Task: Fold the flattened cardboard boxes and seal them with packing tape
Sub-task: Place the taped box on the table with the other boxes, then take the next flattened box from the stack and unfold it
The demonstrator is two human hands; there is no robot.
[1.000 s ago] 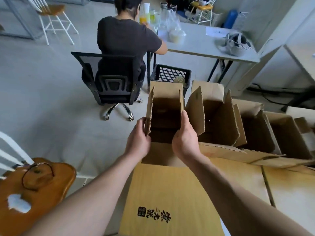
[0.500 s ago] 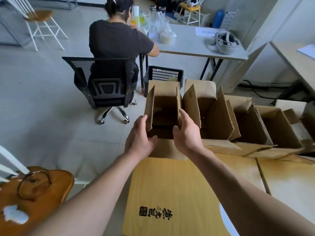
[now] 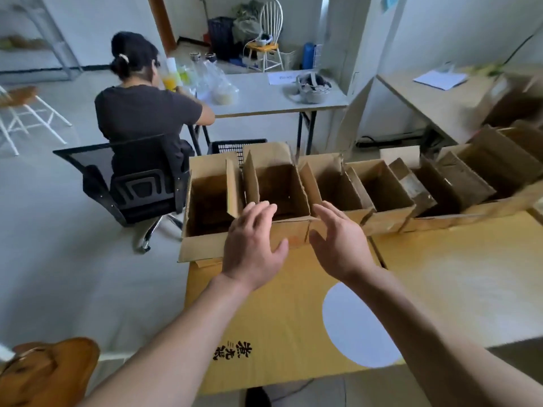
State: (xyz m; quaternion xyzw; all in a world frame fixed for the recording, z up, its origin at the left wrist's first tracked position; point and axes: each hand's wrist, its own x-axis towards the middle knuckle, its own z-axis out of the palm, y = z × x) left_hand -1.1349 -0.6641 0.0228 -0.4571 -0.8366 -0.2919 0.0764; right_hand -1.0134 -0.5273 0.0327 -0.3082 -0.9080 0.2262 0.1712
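Boxes (image 3: 276,186) stand open in a row along far edge of bench (image 3: 455,274). Left hand (image 3: 252,245) and right hand (image 3: 338,242) both released, fingers spread, holding nothing, over near flaps of leftmost two.

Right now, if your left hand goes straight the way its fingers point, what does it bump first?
Probably the open cardboard box just ahead, second from the left. The left hand hovers open at its near edge, fingers aimed into the opening. Depth is unclear; it could pass over that edge.
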